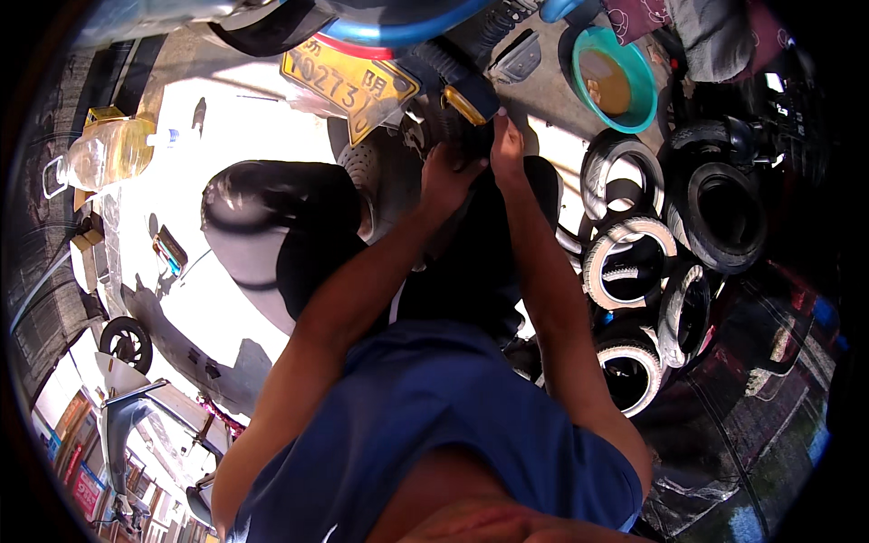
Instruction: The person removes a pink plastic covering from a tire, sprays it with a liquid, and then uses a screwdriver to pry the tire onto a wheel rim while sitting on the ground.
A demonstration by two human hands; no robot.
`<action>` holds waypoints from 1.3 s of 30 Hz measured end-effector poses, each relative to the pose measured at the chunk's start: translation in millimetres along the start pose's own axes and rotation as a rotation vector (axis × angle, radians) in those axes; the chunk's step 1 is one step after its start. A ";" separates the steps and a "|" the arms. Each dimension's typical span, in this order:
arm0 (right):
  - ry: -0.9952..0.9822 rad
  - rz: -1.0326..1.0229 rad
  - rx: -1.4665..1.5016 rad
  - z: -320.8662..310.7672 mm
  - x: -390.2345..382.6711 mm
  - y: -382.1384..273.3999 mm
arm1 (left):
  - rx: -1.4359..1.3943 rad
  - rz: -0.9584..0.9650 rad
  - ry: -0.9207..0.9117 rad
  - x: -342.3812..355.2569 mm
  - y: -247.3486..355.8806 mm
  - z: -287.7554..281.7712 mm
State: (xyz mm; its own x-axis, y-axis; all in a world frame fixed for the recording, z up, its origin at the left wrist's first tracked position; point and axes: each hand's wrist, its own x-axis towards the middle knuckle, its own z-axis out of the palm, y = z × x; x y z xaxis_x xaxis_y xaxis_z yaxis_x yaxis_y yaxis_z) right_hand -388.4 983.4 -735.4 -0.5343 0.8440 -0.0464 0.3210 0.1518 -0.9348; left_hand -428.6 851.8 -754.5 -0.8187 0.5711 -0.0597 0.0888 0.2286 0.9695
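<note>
At the rear of a scooter with a blue and red body point(407, 32), both my hands are on the dark rear tyre point(468, 140) below the tail. My left hand point(445, 176) grips its left side, thumb pointing inward. On the opposite side my right hand point(508, 149) is closed against the tyre, its fingers bent. Shade hides most of the fingertips and the tyre's lower part. A yellow reflector or lamp point(468, 104) sits just above the tyre. Left of it hangs a yellow licence plate point(348, 81), tilted.
Several loose tyres point(629, 262) are piled to my right. A teal basin point(645, 86) with brownish liquid stands at the far right. On the left are a large clear plastic jug point(113, 154), a small wheel point(126, 344) and a small box of tools point(169, 251).
</note>
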 end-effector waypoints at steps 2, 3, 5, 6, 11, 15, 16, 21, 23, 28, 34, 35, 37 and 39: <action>-0.011 0.031 -0.004 -8.2 1.0 9.7 | 0.163 0.062 0.000 -0.7 10.5 2.6; -0.021 0.076 0.011 -6.6 3.6 11.9 | 0.237 0.093 -0.027 -3.5 14.6 1.0; -0.043 0.212 0.080 -4.8 16.0 7.9 | 0.174 0.139 0.033 8.6 17.0 3.3; -0.053 0.240 0.113 2.6 20.3 -0.4 | 0.160 0.158 0.078 15.4 17.4 0.1; -0.070 0.349 0.206 9.0 41.1 0.4 | 0.154 0.134 0.054 24.9 33.4 -4.1; -0.134 0.316 -0.029 5.7 47.5 10.0 | 0.127 0.055 0.088 16.7 35.1 -3.9; -0.192 0.373 -0.033 8.1 38.5 -19.5 | 0.149 0.019 0.108 13.9 34.7 -8.7; -0.158 0.198 -0.300 0.4 77.3 13.1 | 0.055 0.004 0.165 19.1 43.1 11.6; -0.205 -0.270 -0.363 -2.4 88.6 5.4 | -0.044 -0.072 0.049 22.7 40.7 6.9; -0.276 -0.312 -0.263 31.2 75.0 -6.8 | -0.043 -0.195 -0.233 -28.9 63.2 -54.6; -0.299 -0.416 -0.437 -1.1 34.5 -61.3 | -0.219 0.322 -0.377 -102.2 232.8 -239.8; -0.313 -0.426 -0.420 -4.9 32.1 -61.9 | -0.247 0.465 -0.267 -105.5 239.3 -282.1; -0.333 -0.400 -0.560 -8.7 37.8 -61.6 | -0.549 0.373 0.222 -109.2 206.8 -345.9; -0.341 -0.240 -0.609 -14.5 27.1 -77.6 | -0.230 0.189 0.645 -79.7 138.2 -421.4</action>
State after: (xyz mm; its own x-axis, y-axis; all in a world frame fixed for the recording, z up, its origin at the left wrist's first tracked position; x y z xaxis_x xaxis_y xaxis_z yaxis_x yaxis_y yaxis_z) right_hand -416.4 1001.9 -659.1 -0.8264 0.5594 -0.0647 0.4886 0.6551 -0.5763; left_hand -590.1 505.7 -515.6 -0.9801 -0.0121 0.1984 0.1987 -0.0415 0.9792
